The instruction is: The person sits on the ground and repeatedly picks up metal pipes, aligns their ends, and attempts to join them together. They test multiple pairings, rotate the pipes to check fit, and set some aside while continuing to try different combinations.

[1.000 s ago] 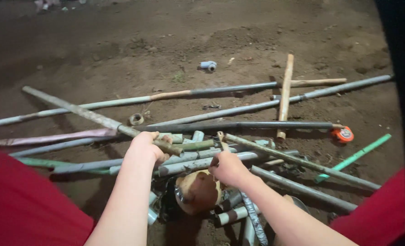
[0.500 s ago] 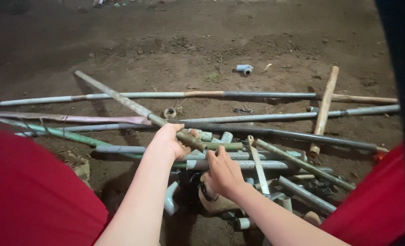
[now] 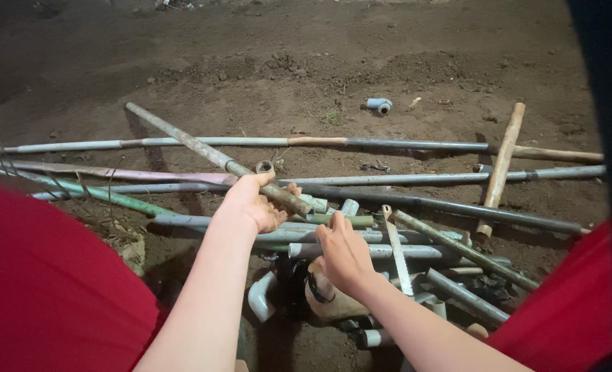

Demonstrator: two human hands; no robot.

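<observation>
left hand [image 3: 254, 203]: fingers wrapped round grey pipe [image 3: 203, 148] atop pile | right hand [image 3: 344, 255]: fingers spread on pile [image 3: 388, 251] | pipe best lifted clear, pile kept steadied

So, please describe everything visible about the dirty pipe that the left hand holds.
The dirty pipe is long, thin and grey-brown, mud-stained, probably plastic. It slants from the bare soil at upper left down into the pipe pile. The left hand grips its lower part; its near end rests on other pipes. The right hand does not touch it.

Bare, dark brown dirt ground [image 3: 265, 62], dimly lit, clumpy and uneven.
</observation>
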